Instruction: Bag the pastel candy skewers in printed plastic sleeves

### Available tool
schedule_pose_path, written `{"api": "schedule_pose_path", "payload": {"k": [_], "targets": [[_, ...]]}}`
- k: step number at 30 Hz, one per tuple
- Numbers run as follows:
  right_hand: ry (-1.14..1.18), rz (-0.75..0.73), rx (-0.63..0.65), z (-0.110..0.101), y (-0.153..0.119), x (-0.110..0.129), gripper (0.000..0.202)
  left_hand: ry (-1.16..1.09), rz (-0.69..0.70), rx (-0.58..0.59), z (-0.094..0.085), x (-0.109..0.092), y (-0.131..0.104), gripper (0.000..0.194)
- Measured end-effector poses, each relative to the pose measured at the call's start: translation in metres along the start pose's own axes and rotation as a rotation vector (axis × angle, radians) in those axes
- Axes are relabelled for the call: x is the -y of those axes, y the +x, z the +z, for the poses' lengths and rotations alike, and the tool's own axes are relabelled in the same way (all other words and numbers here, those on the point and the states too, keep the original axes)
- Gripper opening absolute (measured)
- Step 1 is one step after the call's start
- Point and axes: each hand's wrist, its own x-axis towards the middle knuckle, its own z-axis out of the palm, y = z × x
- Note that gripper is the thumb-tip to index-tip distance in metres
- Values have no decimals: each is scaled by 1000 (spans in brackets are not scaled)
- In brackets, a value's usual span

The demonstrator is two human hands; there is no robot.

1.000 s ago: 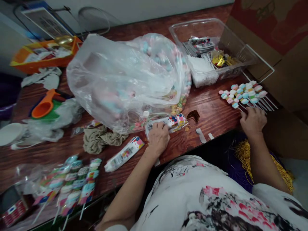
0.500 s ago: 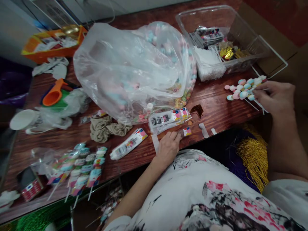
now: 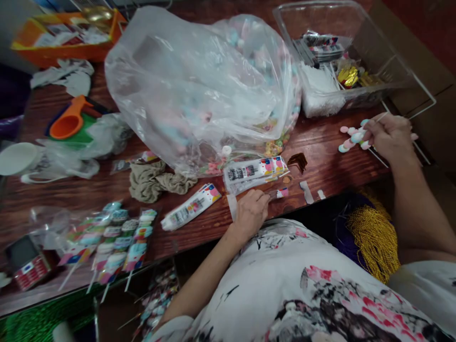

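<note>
Resting over the marshmallow sticks (image 3: 350, 137) at the right of the table (image 3: 331, 166), the right hand (image 3: 390, 135) has its fingers bent and drawn together; a thin white stick shows at the fingertips. Whether they are clamped on it cannot be told. The left hand (image 3: 252, 206) lies at the front edge, fingers together, at the near end of a small printed wrapper (image 3: 282, 192); the grip is hidden. Just behind the left hand is a wrapper stack (image 3: 245, 172), with brown strips (image 3: 298, 162) beside its right end. A second stack (image 3: 192, 206) lies to the left, near a crumpled cloth (image 3: 146, 183). A large plastic bag (image 3: 195, 90) stands behind the stacks. The clear tub (image 3: 370, 92) is located behind the marshmallow sticks.
</note>
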Motion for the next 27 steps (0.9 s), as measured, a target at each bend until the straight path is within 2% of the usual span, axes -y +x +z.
{"api": "schedule_pose_path", "payload": {"k": [2, 6, 10, 15, 20, 23, 27], "targets": [[37, 18, 13, 6, 6, -3, 20, 7, -10, 13, -2, -2, 1, 18], [127, 142, -49, 15, 21, -16, 18, -30, -36, 23, -8, -6, 3, 19], [243, 202, -60, 17, 23, -22, 17, -43, -43, 37, -10, -6, 1, 21], [222, 109, -57, 5, -2, -14, 17, -84, -50, 15, -13, -4, 1, 25], [137, -125, -155, 1, -30, -11, 24, -64, -6, -156, -15, -2, 7, 13], [218, -103, -109, 9, -33, -13, 30, -41, 9, -184, -10, -1, 11, 10], [255, -60, -128, 12, -32, -19, 27, -60, -13, -139, 1, -2, 8, 12]]}}
